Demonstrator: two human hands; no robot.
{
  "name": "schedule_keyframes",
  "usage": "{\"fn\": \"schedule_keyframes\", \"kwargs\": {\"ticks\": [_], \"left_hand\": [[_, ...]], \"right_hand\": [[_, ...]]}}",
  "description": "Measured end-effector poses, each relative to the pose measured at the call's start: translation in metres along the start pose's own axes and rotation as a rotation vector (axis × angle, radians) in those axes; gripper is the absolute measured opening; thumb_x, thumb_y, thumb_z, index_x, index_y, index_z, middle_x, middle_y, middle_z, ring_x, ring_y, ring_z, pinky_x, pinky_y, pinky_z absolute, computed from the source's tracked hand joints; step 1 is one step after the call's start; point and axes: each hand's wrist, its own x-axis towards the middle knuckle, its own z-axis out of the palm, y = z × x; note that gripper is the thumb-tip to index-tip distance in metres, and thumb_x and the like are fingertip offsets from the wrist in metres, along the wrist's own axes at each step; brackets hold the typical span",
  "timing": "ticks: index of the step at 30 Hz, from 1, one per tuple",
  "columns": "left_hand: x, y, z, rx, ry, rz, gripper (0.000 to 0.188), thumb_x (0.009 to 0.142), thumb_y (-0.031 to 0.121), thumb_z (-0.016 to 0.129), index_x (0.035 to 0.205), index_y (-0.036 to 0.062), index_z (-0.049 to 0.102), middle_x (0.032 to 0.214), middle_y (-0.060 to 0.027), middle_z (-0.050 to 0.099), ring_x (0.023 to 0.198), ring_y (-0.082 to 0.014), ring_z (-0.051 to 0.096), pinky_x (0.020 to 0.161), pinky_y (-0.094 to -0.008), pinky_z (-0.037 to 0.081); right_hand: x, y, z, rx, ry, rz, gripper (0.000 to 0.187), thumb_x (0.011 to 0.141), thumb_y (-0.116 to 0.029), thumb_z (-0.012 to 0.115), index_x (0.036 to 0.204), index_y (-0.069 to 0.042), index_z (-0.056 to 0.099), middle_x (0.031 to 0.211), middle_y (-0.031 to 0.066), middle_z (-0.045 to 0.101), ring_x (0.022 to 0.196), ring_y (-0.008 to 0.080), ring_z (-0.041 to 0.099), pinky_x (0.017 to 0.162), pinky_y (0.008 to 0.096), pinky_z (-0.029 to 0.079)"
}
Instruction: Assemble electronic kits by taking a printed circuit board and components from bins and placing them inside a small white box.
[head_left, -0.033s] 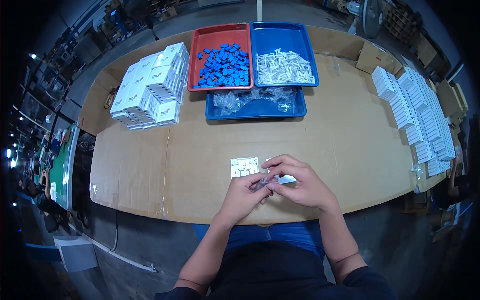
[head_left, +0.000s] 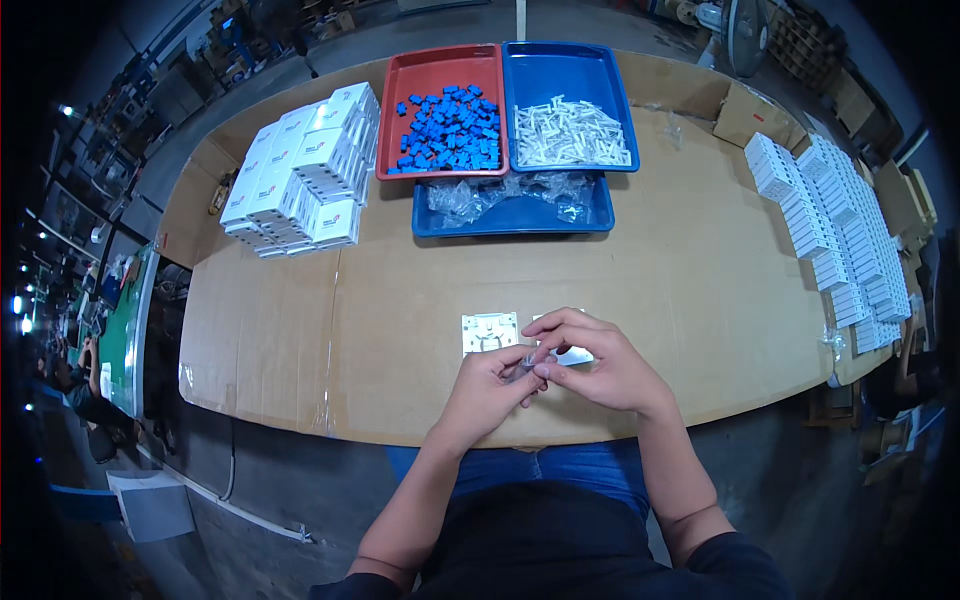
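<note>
Near the front edge of the table, my left hand [head_left: 483,396] is closed on a small crumpled clear plastic bag [head_left: 521,371]. My right hand [head_left: 618,376] meets it from the other side, thumb and fingers pinching the same bag. Fingers hide most of the bag, and what it may contain cannot be made out. Just beyond my left hand lies a white square plastic plate [head_left: 490,331] with moulded details. A second white piece [head_left: 574,355] lies behind my right hand and is partly covered by it.
At the back stand a red tray [head_left: 440,63] of blue parts and a blue tray [head_left: 560,65] of white strips. A lower blue tray [head_left: 510,227] holds clear bags. White boxes [head_left: 290,180] are stacked on the left; rows of white pieces [head_left: 830,240] line the right.
</note>
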Motion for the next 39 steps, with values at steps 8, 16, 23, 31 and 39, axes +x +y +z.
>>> {"fn": "schedule_keyframes", "kwargs": {"ticks": [8,16,23,31,39], "left_hand": [[-0.01,-0.01,-0.026,-0.092,-0.403,-0.146,0.047,0.11,0.026,0.055,0.147,-0.0032,0.052,0.116,-0.0117,0.074,0.094,-0.0143,0.069,0.086,-0.0312,0.057],[-0.002,-0.014,-0.02,-0.388,-0.241,-0.245,0.061,0.112,0.044,0.042,0.135,-0.0099,0.058,0.121,-0.018,0.07,0.105,-0.0319,0.073,0.094,-0.0425,0.059],[-0.004,-0.024,-0.01,-0.526,-0.187,-0.339,0.052,0.112,0.043,0.046,0.121,-0.0049,0.063,0.108,-0.014,0.071,0.095,-0.0264,0.074,0.086,-0.0429,0.063],[-0.003,-0.038,-0.012,-0.531,-0.128,-0.302,0.048,0.111,0.043,0.048,0.119,-0.0018,0.065,0.107,-0.0133,0.073,0.089,-0.0234,0.074,0.083,-0.0403,0.063],[0.0,-0.036,-0.004,-0.633,-0.26,-0.3,0.047,0.109,0.045,0.052,0.12,0.0015,0.066,0.106,-0.0107,0.073,0.09,-0.0199,0.074,0.083,-0.0352,0.062]], "right_hand": [[-0.003,0.021,0.006,0.295,0.119,0.252,0.006,0.092,-0.006,0.076,0.094,-0.001,0.074,0.12,0.0097,0.071,0.105,0.0156,0.068,0.084,0.0297,0.056],[-0.008,0.017,0.013,0.208,-0.036,0.11,0.01,0.089,-0.008,0.08,0.087,-0.002,0.073,0.126,0.0107,0.07,0.117,0.0244,0.065,0.103,0.0384,0.049],[-0.009,0.015,0.013,0.286,-0.032,0.255,0.011,0.084,-0.005,0.083,0.081,-0.003,0.072,0.125,0.011,0.071,0.116,0.0229,0.065,0.102,0.0383,0.048],[-0.006,0.02,0.013,0.157,-0.063,0.13,0.016,0.085,-0.011,0.084,0.081,-0.001,0.072,0.125,0.011,0.07,0.117,0.0238,0.065,0.102,0.0382,0.049],[0.0,0.027,0.005,0.295,-0.274,0.218,0.047,0.109,-0.041,0.052,0.126,-0.002,0.072,0.143,0.0153,0.061,0.119,0.0242,0.065,0.1,0.0375,0.052]]}}
